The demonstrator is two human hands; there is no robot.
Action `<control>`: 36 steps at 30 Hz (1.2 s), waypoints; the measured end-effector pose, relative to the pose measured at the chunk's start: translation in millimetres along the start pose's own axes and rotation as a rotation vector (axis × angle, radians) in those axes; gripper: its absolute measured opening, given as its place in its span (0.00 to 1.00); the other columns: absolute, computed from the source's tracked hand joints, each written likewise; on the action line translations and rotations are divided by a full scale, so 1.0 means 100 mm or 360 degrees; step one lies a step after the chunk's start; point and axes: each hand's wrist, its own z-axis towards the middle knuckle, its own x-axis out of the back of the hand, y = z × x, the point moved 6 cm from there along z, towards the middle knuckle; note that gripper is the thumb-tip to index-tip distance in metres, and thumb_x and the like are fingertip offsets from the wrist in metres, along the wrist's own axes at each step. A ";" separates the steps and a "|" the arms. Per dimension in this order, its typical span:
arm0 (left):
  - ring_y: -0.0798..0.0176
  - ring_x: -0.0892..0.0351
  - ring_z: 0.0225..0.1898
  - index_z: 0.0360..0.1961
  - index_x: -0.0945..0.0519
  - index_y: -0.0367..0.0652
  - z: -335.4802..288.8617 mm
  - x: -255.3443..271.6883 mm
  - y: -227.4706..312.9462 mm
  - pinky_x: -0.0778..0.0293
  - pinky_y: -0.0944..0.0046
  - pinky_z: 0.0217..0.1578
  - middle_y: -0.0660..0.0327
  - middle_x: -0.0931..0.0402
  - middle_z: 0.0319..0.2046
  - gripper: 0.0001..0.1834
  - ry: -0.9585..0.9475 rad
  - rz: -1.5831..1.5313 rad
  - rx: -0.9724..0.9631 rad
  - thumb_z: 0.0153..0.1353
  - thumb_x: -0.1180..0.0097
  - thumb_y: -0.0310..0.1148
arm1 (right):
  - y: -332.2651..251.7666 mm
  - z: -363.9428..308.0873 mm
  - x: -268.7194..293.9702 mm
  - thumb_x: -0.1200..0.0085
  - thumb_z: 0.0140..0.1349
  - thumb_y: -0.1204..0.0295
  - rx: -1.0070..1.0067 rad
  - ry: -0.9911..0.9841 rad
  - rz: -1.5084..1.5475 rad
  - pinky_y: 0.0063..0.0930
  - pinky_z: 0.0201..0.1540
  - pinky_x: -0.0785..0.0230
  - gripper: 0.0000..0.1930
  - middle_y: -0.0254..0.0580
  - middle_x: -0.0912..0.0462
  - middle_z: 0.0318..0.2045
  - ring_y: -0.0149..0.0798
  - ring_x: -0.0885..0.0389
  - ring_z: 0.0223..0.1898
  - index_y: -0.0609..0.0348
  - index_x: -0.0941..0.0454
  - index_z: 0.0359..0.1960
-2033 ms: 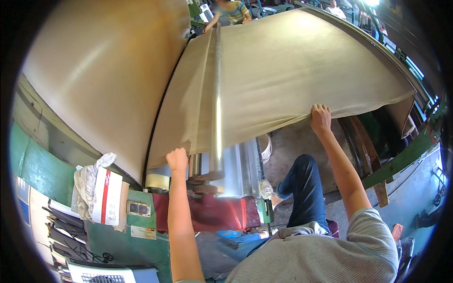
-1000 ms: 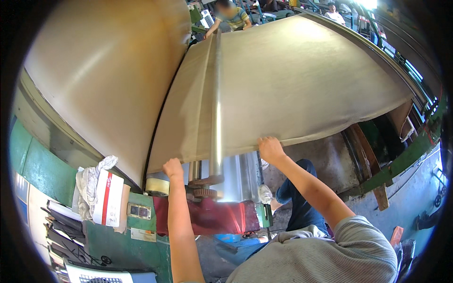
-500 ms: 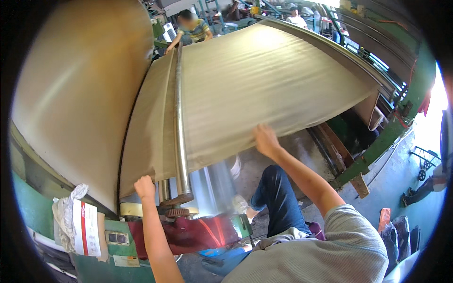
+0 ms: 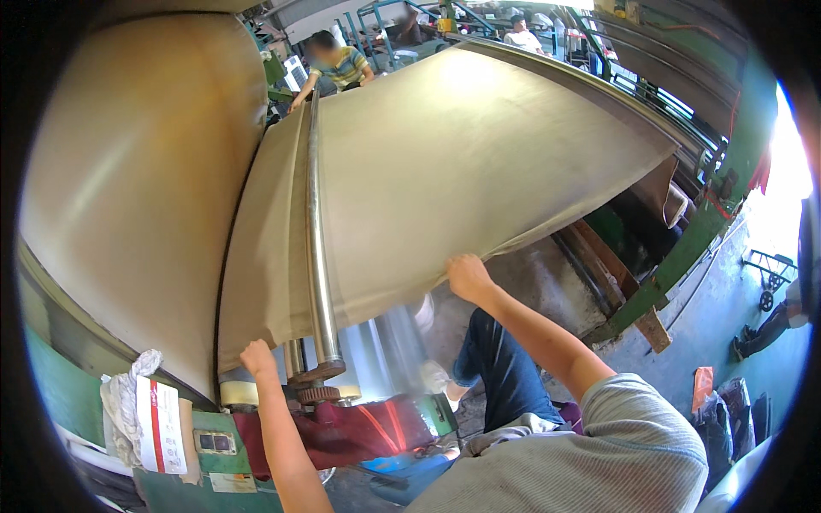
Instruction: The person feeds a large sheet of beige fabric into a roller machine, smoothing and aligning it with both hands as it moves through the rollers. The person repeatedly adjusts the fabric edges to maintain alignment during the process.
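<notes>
A wide sheet of beige fabric point(image 4: 479, 162) stretches across the machine, passing under or behind a slim metal roller bar point(image 4: 316, 231). My left hand point(image 4: 259, 359) is closed on the fabric's near edge, between the bar's near end and the large drum point(image 4: 137, 171). Farther right, my right hand point(image 4: 469, 276) grips the same edge in a fist, and the cloth draws to a point there. Both hands' fingertips are hidden by the knuckles and the fabric.
A co-worker point(image 4: 333, 68) leans over the fabric's far edge. Gears point(image 4: 318, 395) sit below the bar's near end, beside dark red cloth point(image 4: 342, 432). A white-and-red box point(image 4: 161, 426) stands on the green frame at left. A green beam point(image 4: 676, 274) slants at right.
My right hand has come down and slightly left, from blurred at the edge to gripping it. My left hand is a little lower, and the fabric looks smoother.
</notes>
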 end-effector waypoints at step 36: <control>0.56 0.19 0.28 0.18 0.20 0.44 0.07 0.36 0.31 0.25 0.61 0.28 0.54 0.21 0.24 0.06 0.0146 -0.0152 -0.0314 0.46 0.48 0.25 | 0.55 0.35 0.24 0.53 0.47 0.76 -0.0271 0.0125 -0.0097 0.39 0.40 0.35 0.05 0.47 0.24 0.26 0.49 0.26 0.35 0.60 0.28 0.27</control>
